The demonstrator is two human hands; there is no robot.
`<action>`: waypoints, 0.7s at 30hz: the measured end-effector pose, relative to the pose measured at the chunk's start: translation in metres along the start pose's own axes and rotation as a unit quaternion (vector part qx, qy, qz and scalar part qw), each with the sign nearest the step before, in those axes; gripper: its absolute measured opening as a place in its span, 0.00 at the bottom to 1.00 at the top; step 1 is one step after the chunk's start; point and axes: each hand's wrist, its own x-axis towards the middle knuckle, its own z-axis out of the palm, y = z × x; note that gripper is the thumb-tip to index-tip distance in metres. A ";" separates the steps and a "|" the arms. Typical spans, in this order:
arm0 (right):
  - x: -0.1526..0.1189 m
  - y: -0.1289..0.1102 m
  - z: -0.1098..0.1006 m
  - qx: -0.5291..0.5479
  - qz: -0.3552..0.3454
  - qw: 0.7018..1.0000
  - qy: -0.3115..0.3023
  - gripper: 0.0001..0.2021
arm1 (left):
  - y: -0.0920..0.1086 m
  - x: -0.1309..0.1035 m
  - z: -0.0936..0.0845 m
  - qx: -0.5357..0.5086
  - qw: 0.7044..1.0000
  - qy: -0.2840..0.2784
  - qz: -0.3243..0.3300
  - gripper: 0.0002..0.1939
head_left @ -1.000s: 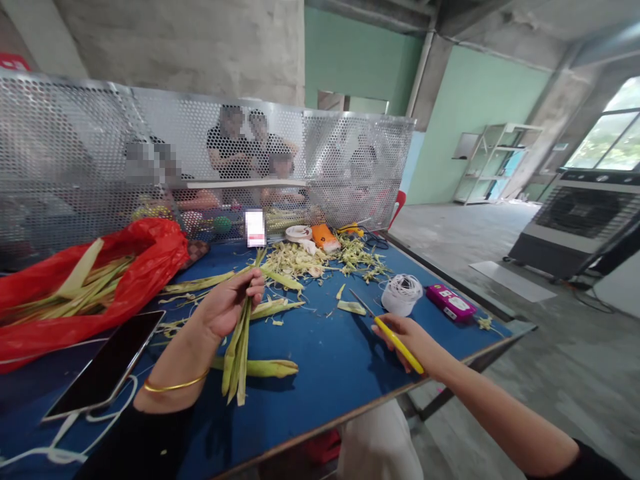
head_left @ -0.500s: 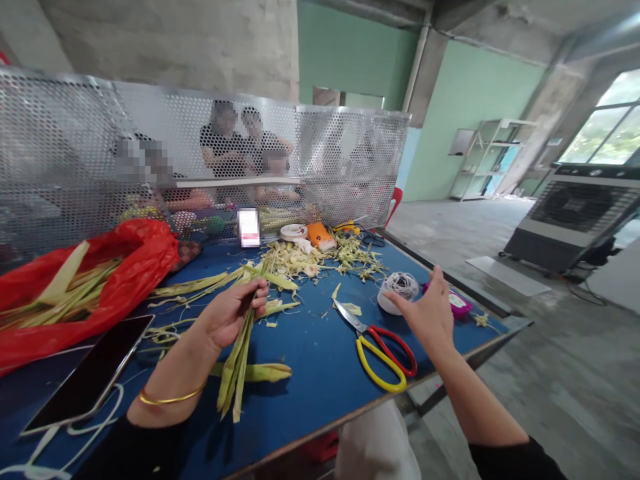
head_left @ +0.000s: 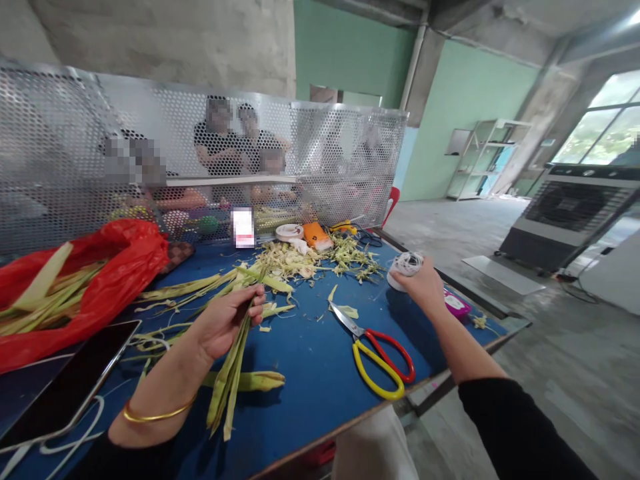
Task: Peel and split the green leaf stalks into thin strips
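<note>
My left hand grips a bunch of long green leaf strips that hang down toward the blue table. My right hand is closed around a white spool of string, lifted just off the table at the right. Scissors with one yellow and one red handle lie on the table between my hands, blades pointing away from me.
A red plastic bag of leaves lies at the left, a dark phone with a white cable in front of it. Leaf scraps, a tape roll and a pink box lie further back. People sit behind a perforated metal screen.
My right hand laid the scissors down on the table, reached right and took hold of the white string spool. My left hand kept the leaf bunch, barely moving.
</note>
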 end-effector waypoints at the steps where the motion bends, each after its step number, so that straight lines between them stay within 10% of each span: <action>1: 0.010 0.000 0.003 -0.004 0.002 1.000 -0.001 0.37 | 0.000 0.000 0.001 0.003 1.000 0.004 -0.004 0.08; 7: 0.022 0.001 0.014 -0.004 0.010 1.000 -0.022 0.44 | 0.002 -0.006 0.003 0.018 1.000 0.018 -0.018 0.08; 9: 0.006 -0.005 0.007 0.008 -0.009 1.000 0.018 0.51 | 0.002 -0.009 0.003 0.020 1.000 0.011 -0.014 0.08; 12: -0.032 -0.034 -0.008 0.126 -0.111 0.973 0.158 0.34 | 0.003 -0.015 0.006 0.035 0.999 -0.011 -0.004 0.08; 16: -0.092 -0.111 -0.006 0.277 -0.275 0.912 -0.126 0.15 | 0.005 -0.025 0.011 0.068 0.996 -0.043 0.025 0.07; 19: -0.123 -0.156 0.002 0.247 -0.340 0.819 -0.390 0.19 | 0.010 -0.029 0.008 0.076 0.995 -0.037 0.049 0.08; 21: -0.132 -0.154 0.001 0.166 -0.394 0.814 -0.394 0.21 | 0.015 -0.030 0.004 0.067 0.996 -0.016 0.065 0.07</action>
